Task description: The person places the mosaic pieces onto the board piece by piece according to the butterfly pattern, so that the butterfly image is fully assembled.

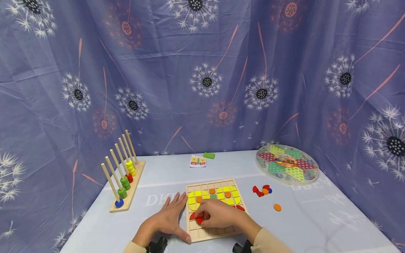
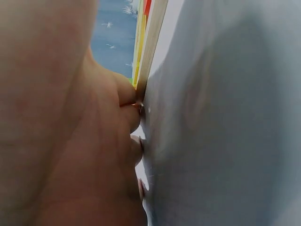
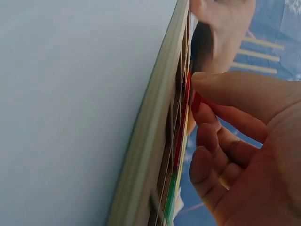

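A wooden grid board lies at the front middle of the table, partly filled with yellow, orange, green and red pieces. My left hand rests spread at its left side, the thumb at the near left corner. Over the lower left squares, my right hand pinches a red piece between thumb and forefinger. In the head view, red shows just below those fingertips. The right hand hides the middle of the board. The left wrist view shows the left palm beside the board's edge.
To the left stands a wooden peg rack with coloured beads. At the back lie a butterfly pattern card and a green block. On the right are loose red pieces, an orange disc and a round star-patterned game board.
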